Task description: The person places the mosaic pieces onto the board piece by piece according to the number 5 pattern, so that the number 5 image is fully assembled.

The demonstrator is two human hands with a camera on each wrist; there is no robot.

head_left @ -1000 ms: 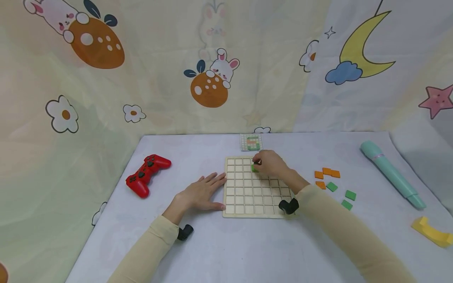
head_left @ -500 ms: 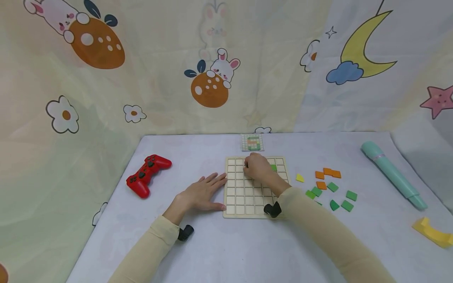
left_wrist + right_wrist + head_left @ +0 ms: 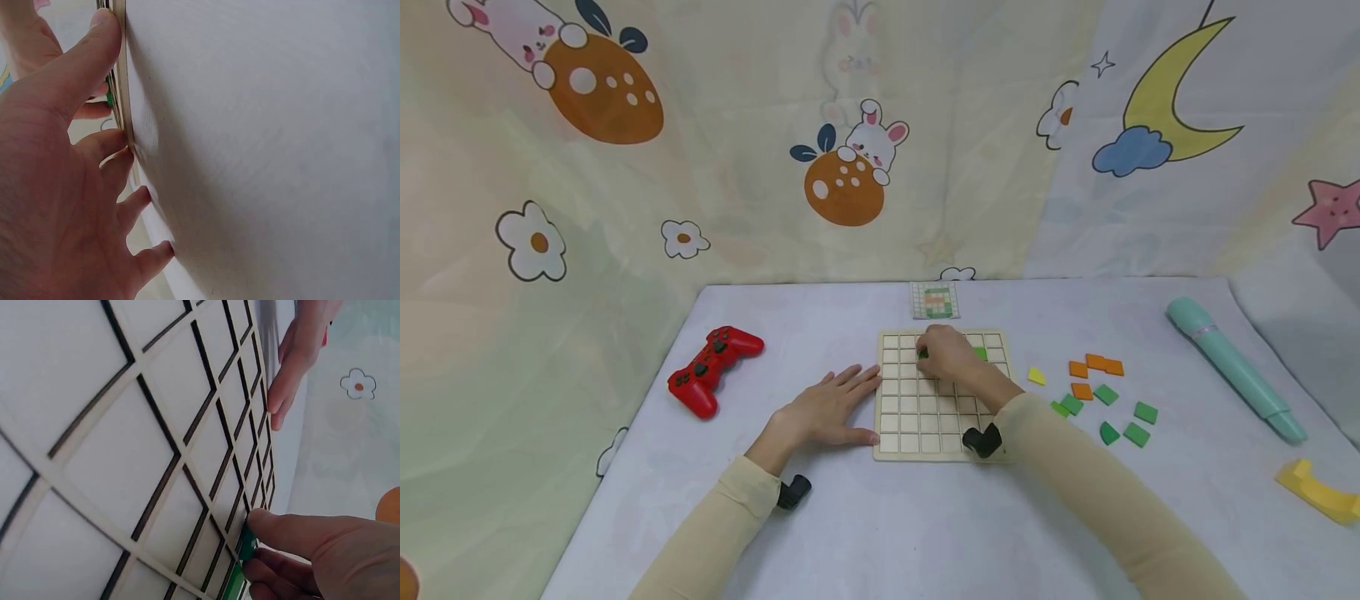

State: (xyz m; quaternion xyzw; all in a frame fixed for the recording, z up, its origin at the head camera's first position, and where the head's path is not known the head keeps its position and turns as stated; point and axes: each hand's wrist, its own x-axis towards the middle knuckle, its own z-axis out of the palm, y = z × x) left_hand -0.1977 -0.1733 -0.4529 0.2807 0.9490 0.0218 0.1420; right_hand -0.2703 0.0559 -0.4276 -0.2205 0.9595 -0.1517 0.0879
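I have the right hand (image 3: 951, 356) over the far part of the grid board (image 3: 907, 404), about where it was half a second ago and left of its place a second ago. What is new in my head view is the dark green tile (image 3: 248, 544) peeking out at its fingertips, on the hand's left. Thumb and fingers pinch that tile with only its thickness between them; I cannot tell whether it sits flush in a cell.

Just right of the hand, a light green tile (image 3: 981, 354) lies in the board, uncovered since the hand shifted left. I read this as one more tile being laid along that row.

My left hand (image 3: 829, 410) is unchanged: fingers spread, gripping nothing, touching the board's left edge, probably to steady it.

Right of the right hand, off the board, lie a yellow tile (image 3: 1036, 376), orange tiles (image 3: 1078, 369) and loose green tiles (image 3: 1106, 394), so I judge much remains.
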